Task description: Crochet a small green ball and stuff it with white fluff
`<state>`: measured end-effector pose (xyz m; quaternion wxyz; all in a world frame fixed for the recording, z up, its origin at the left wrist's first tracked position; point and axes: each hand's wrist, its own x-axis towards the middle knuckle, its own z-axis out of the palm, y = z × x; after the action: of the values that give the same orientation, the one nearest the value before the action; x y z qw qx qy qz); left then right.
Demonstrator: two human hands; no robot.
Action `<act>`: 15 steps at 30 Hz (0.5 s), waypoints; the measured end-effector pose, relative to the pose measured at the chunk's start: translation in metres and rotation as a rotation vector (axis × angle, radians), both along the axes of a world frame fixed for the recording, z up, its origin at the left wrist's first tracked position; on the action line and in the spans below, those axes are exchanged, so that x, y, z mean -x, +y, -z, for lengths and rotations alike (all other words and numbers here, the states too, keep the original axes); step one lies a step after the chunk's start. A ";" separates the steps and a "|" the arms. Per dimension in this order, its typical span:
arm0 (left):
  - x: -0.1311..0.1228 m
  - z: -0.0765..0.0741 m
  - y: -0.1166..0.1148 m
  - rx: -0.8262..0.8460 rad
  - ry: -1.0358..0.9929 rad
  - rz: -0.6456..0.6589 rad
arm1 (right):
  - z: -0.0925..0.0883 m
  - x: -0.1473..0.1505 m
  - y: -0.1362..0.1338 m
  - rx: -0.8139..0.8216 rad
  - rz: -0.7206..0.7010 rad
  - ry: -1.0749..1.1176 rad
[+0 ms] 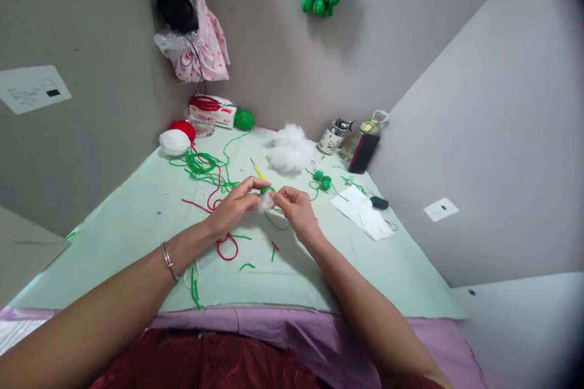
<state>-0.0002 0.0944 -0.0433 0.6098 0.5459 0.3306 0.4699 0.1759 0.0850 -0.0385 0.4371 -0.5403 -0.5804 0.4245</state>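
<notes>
Between my two hands, above the middle of the table, is a small green crocheted piece point(267, 190) with a tuft of white stuffing point(265, 202) against it. My left hand point(235, 205) pinches the green piece from the left, thumb and fingers closed around it. From the other side my right hand point(295, 206) has its fingers pressed together at the stuffing. Just beyond my left fingertips lies a yellow-handled crochet hook point(258, 169). A green yarn strand trails below my hands.
A heap of white stuffing point(291, 149) lies at the back. Tangled green yarn point(201, 164) and a white yarn ball point(174, 142) are on the left. To the right are small green balls point(325, 182), white paper point(362, 213), a phone point(364, 153) and a pen cup point(332, 138).
</notes>
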 end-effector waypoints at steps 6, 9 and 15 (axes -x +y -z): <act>-0.005 0.005 0.002 0.028 -0.022 0.007 | -0.001 -0.002 0.000 -0.038 -0.001 -0.026; -0.008 0.009 0.002 0.043 -0.043 -0.043 | -0.003 -0.001 -0.004 -0.063 -0.038 -0.057; -0.009 0.010 0.002 0.075 -0.063 -0.092 | -0.007 0.002 -0.012 -0.064 -0.143 -0.094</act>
<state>0.0091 0.0961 -0.0535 0.6177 0.4920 0.3532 0.5017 0.1736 0.0727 -0.0318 0.3952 -0.5025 -0.6506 0.4100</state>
